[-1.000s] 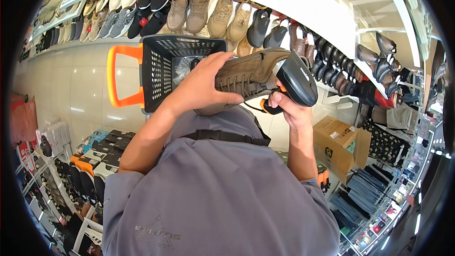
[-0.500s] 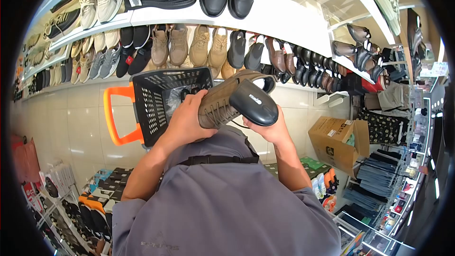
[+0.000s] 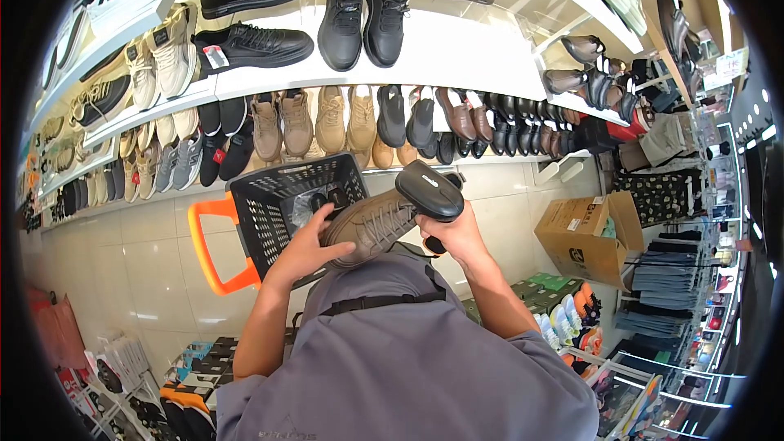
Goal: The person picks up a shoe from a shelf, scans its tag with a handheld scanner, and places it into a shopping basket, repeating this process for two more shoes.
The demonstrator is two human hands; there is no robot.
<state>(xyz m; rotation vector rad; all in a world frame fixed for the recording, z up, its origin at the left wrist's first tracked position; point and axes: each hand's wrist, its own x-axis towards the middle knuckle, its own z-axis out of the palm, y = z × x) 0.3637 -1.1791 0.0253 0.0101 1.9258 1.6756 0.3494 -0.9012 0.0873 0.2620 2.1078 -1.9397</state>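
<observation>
A brown lace-up shoe (image 3: pixel 369 229) is in front of my waist, its toe toward my left hand (image 3: pixel 309 247). That hand cups the toe, with the thumb laid across it and the fingers on the far side. My right hand (image 3: pixel 454 233) is closed around the handle of a black handheld barcode scanner (image 3: pixel 429 189). The scanner's head covers the heel end of the shoe. Whether the right hand also touches the shoe is hidden. Beyond my left hand stands a black shopping basket (image 3: pixel 260 211) with an orange handle (image 3: pixel 198 233) and dark items inside.
Shelves (image 3: pixel 457 53) hold many shoes ahead, including a black pair (image 3: pixel 362 20). To the right are an open cardboard box (image 3: pixel 574 237) and folded jeans (image 3: pixel 665 282). Shoe boxes (image 3: pixel 543 294) and more shoes are near my sides.
The shoe has turned so its laces face up more and it sits lower. The scanner has shifted slightly left, with its handle now showing. My left fingers are spread wider. The view has tilted up.
</observation>
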